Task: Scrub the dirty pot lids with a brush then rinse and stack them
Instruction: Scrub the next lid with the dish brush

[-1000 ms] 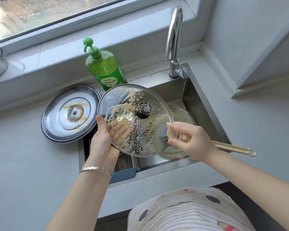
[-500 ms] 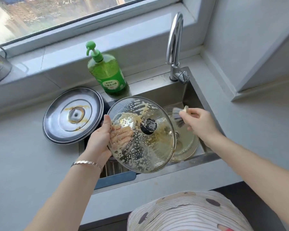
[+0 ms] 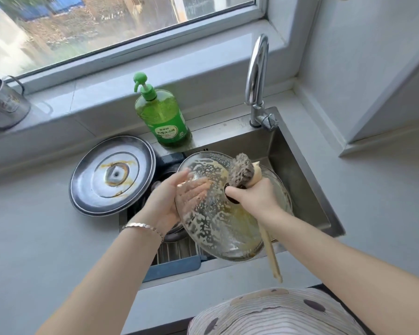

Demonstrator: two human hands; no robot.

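Head view: foamy glass lid (image 3: 211,228) is held tilted over the sink (image 3: 300,170). Left hand (image 3: 166,201) grasps its left rim, thumb in front, fingers spread flat behind the glass. Right hand (image 3: 254,197) is clenched around the brush (image 3: 241,174), with the bristle head on the lid's upper part and the handle pointing down over the sink's front edge. Steel lid (image 3: 111,175) lies over the sink's left rim. Soap bottle (image 3: 163,119) and tap (image 3: 257,76) stand behind the sink.

Grey countertop (image 3: 34,238) with steel sink (image 3: 300,165) sunk in at centre. Flat on it at left: stained metal lid (image 3: 111,175), right edge overhanging sink. On far sink rim: green soap bottle (image 3: 165,122), faucet (image 3: 257,93) to the right.
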